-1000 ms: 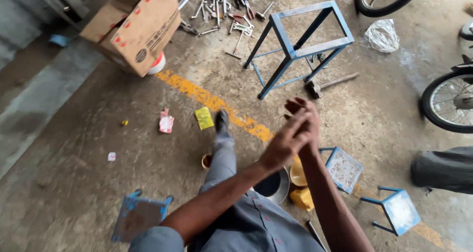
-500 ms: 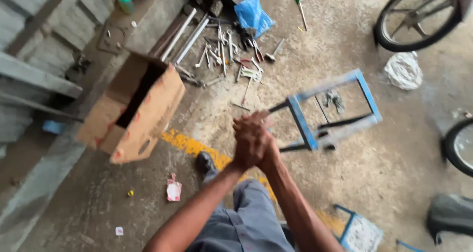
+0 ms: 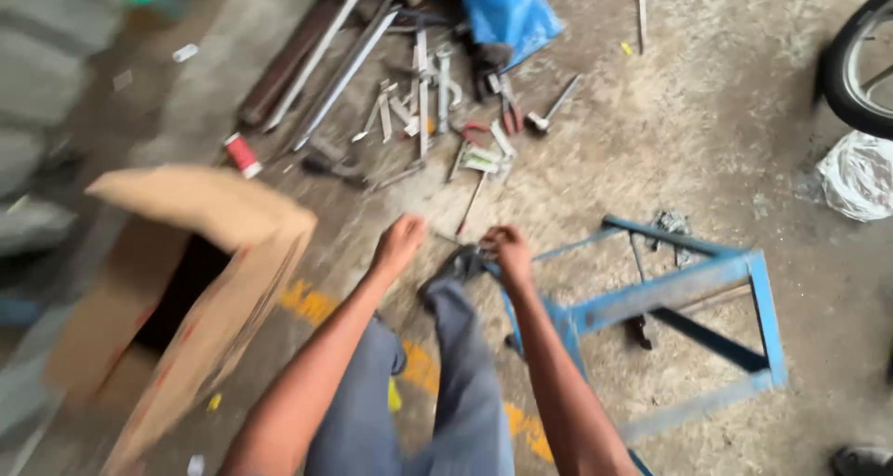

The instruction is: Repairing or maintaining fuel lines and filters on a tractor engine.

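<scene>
Brown cardboard box (image 3: pixel 177 290) sits at the left of the frame, open and tipped on its side. Just above it lies a small red can (image 3: pixel 243 153). Long metal bars (image 3: pixel 326 67) and a heap of hand tools (image 3: pixel 446 113) are spread across the upper middle, next to a blue bag (image 3: pixel 507 11).

My left hand (image 3: pixel 398 244) is in the middle of the frame. It looks loosely curled with nothing in it. My right hand (image 3: pixel 507 253) is just beside it, near the corner of the blue metal frame (image 3: pixel 670 290), which lies tipped on the concrete floor (image 3: pixel 707 113). The picture is too blurry for me to tell if my right hand is gripping anything. A wheel (image 3: pixel 860 67) and a white bag (image 3: pixel 856 174) are at the far right.
</scene>
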